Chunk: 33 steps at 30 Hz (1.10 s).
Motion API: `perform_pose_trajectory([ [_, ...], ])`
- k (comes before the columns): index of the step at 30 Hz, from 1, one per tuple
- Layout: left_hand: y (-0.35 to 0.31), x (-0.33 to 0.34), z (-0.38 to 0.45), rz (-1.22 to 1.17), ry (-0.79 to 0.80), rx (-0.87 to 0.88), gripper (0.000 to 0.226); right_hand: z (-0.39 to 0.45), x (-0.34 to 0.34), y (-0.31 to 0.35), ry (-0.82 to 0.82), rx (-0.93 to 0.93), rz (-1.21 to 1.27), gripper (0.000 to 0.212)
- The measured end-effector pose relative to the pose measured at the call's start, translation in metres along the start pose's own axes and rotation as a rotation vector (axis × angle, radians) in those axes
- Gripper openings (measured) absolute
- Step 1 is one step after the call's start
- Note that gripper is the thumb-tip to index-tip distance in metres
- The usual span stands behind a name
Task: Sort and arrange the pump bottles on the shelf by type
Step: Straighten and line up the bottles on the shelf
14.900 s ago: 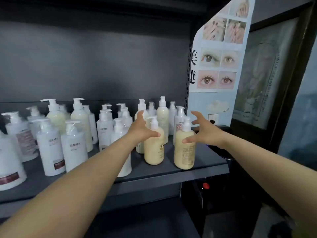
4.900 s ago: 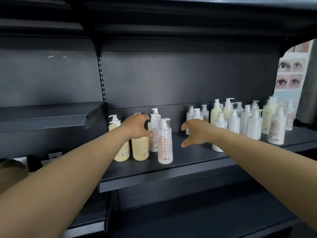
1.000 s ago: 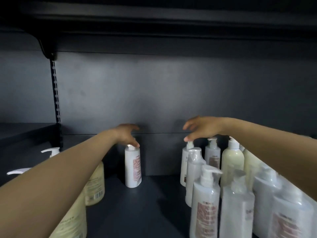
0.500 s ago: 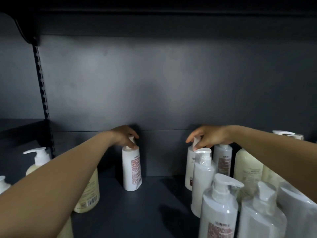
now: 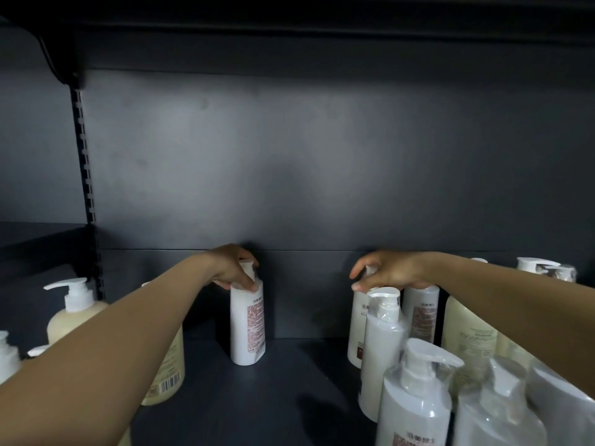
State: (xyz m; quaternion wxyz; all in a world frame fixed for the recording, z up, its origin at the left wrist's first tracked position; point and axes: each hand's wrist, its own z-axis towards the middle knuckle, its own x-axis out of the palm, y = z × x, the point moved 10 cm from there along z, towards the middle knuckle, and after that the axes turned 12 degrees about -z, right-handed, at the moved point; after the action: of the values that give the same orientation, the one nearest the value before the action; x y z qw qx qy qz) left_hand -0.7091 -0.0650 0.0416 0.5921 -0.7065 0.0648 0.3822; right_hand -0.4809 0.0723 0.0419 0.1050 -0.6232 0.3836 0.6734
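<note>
The left hand (image 5: pixel 236 272) grips a lone white bottle (image 5: pixel 247 323) by its pump neck; that bottle stands upright at the far middle of the shelf (image 5: pixel 257 397). The right hand (image 5: pixel 384 272) curls over the pump of another white bottle (image 5: pixel 357 326), at the far left edge of the white cluster on the right. This looks like the gathering step: the next move probably calls for lifting that bottle clear of its wrapped neighbour (image 5: pixel 381 346) just in front and standing it beside the lone one. Cream bottles (image 5: pixel 75 317) stand at the left. The shelf and back wall are dark metal, dimly lit.
</note>
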Motion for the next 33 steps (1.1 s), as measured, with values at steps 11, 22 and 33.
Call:
perform_pose_trajectory([
  [11,-0.005,-0.004,-0.004,-0.063,-0.076,0.078,0.02,0.002,-0.005,0.003,-0.06,-0.047,-0.013,0.017],
  [22,-0.126,-0.077,-0.097,-0.083,-0.407,0.409,0.02,-0.124,-0.155,0.051,-0.595,-0.089,0.199,0.017],
  [33,-0.248,-0.061,-0.248,-0.279,-0.486,0.634,0.031,-0.344,-0.23,0.022,-0.852,0.026,0.193,0.016],
])
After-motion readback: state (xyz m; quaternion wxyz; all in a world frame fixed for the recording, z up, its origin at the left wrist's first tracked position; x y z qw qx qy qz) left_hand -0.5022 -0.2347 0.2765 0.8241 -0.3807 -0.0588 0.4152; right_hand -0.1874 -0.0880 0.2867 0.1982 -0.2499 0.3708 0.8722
